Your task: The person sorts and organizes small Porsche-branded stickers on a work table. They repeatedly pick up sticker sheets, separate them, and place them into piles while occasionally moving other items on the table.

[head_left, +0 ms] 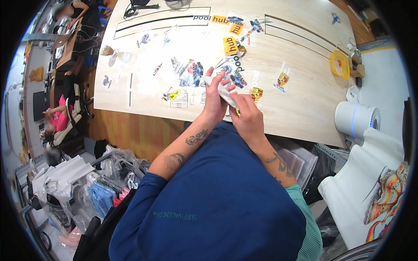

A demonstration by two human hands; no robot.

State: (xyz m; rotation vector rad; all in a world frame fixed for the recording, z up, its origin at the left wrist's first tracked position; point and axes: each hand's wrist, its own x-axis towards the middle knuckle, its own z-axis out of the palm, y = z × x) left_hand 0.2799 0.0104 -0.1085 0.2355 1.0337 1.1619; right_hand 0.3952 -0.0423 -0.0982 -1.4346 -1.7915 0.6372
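My left hand point(214, 101) is raised over the near edge of the table point(143, 98), its fingers curled around a small white paper-like sheet point(223, 92). The sheet is tilted and looks folded or curled. My right hand point(248, 117) pinches its lower right end between thumb and fingers. A bit of yellow shows just by the right fingertips; what it belongs to is hidden. Beyond my hands lies a loose group of printed stickers point(197, 74), with race cars and lettering. A yellow shield-shaped sticker point(257, 94) lies right of my right hand, and a yellow oval sticker point(175, 94) to the left.
Orange stickers point(230, 46) and a tape roll point(241, 51) lie farther back. Blue-handled scissors point(335, 18) rest at the far right, near a yellow basket point(339, 65). A white perforated cylinder point(357, 118) stands right. Bagged clothes point(102, 191) are lower left; people sit far left.
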